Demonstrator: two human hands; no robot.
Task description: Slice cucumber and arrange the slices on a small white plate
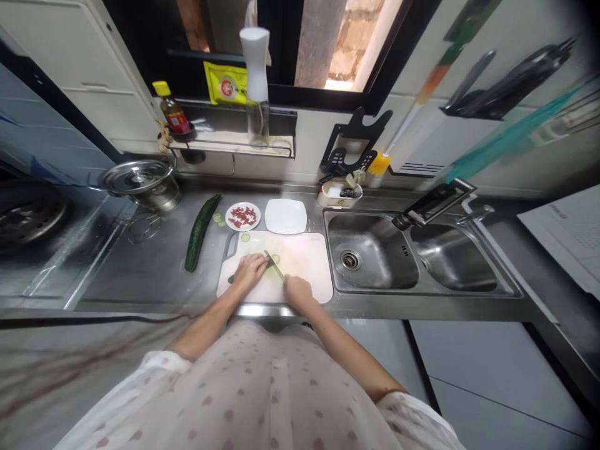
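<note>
On a white cutting board (309, 269), my left hand (250, 270) is closed over a dark green cucumber, whose end (231, 279) shows left of the wrist. My right hand (298, 292) grips a knife (275, 266) by its handle, which the fingers hide. The blade slants up and left, at the cut end of the cucumber beside my left fingertips. One pale cucumber slice (275, 258) lies against the blade's right side. Another slice (245, 237) rests near the board's upper left corner.
A whole cucumber (202, 234) lies left of the board, near several slices (219, 219). Behind the board stand a plate of chopped red bits (242, 216) and a white square plate (285, 216). A double sink (375, 250) is on the right, a lidded steel pot (157, 187) at left.
</note>
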